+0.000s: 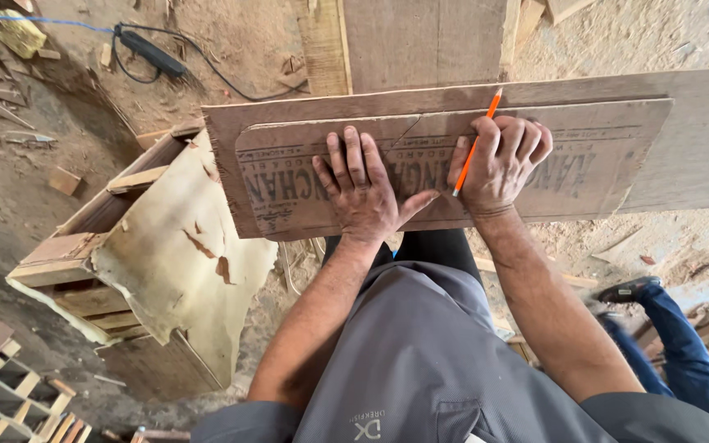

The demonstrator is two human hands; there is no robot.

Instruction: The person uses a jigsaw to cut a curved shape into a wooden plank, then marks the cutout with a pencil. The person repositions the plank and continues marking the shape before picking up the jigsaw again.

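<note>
My left hand lies flat, fingers spread, pressing on a smaller brown plywood piece with printed lettering. That piece rests on top of a larger plywood board. My right hand grips an orange pencil, with its lower tip on the smaller piece just right of my left thumb. The right hand's fingers curl over the upper edge of the smaller piece.
A wooden box-like frame covered with torn pale sheet stands at the left under the boards. A black tool with its cable lies on the sawdust floor behind. Another person's blue-trousered leg and shoe are at the right. Wooden lattice pieces lie at bottom left.
</note>
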